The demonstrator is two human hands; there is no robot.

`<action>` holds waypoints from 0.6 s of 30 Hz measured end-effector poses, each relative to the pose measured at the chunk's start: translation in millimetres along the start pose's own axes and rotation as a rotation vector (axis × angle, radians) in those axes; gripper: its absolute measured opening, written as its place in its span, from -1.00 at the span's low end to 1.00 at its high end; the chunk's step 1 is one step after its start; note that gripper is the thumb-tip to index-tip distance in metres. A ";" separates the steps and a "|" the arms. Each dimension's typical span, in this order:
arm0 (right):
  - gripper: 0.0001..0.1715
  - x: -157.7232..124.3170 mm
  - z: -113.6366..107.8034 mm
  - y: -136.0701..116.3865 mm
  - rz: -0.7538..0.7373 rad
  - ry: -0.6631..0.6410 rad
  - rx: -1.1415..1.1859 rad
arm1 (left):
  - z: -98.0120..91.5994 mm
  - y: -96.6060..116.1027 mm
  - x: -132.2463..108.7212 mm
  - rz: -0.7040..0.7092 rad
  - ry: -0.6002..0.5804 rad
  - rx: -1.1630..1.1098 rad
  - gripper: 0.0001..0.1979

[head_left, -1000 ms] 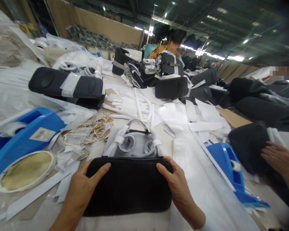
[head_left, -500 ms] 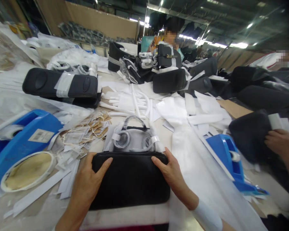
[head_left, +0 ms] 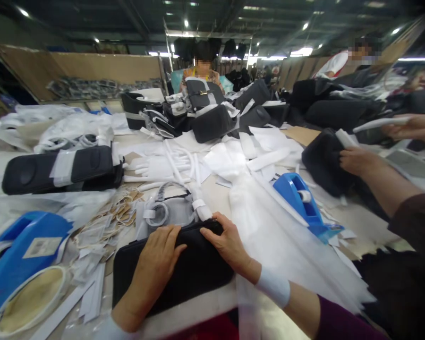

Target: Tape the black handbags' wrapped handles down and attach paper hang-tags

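A black handbag (head_left: 201, 274) lies on the table in front of me, its long top edge away from me. At that edge my left hand (head_left: 157, 257) lies over the front, left of the middle, fingers on the rim and thumb on the face. My right hand (head_left: 230, 243) grips the same edge near the right corner, thumb in front and fingertips hidden behind. Beyond the edge stand the plastic-wrapped handle (head_left: 173, 186), a wrapped ring-like coil (head_left: 157, 213) and a white padded roll (head_left: 200, 205).
Blue tape dispensers (head_left: 53, 226) stand left and right, with a round tape-like ring (head_left: 30, 300) near the left one. Hang tags (head_left: 123, 208), white foam sheets (head_left: 265, 226) and black bags (head_left: 60, 167) surround the workspace. At right, a co-worker's hands (head_left: 361, 160) handle another bag.
My view has turned right. My left hand has moved inward along the bag's top edge, closer to my right hand. The co-worker's second hand, with a white strip, has come into view.
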State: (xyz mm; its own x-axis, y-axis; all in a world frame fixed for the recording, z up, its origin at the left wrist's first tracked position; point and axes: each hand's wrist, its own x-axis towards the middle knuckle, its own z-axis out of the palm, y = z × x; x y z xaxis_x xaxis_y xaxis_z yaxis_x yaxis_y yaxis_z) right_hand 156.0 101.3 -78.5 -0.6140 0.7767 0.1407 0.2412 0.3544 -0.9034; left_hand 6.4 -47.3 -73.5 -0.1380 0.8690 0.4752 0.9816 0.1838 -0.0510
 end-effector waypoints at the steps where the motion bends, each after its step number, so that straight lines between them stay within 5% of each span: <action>1: -0.77 -0.2 0.0 0.0 -0.002 0.014 -0.031 | 0.4 -1.2 5.2 -0.013 -0.020 -0.015 -0.63; 10: -0.58 -3.9 -18.0 -11.4 0.024 -0.070 -0.235 | -3.8 -6.3 20.8 -0.063 -0.244 0.106 -0.39; 15: -0.59 -8.7 -24.2 -14.8 0.092 -0.137 -0.029 | -4.3 -5.0 23.7 -0.228 -0.293 0.063 -0.46; 18: -0.25 -19.8 -20.7 -15.9 0.196 -0.086 0.202 | -2.8 -10.2 22.4 -0.320 -0.272 -0.109 -0.45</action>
State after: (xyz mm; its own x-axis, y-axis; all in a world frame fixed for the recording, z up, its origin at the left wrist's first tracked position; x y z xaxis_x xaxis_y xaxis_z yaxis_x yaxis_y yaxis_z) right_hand 179.9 91.1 -58.5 -0.6339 0.7702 -0.0710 0.2124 0.0850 -0.9735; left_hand -6.3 -30.9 -59.9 -0.4531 0.8683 0.2020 0.8898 0.4268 0.1613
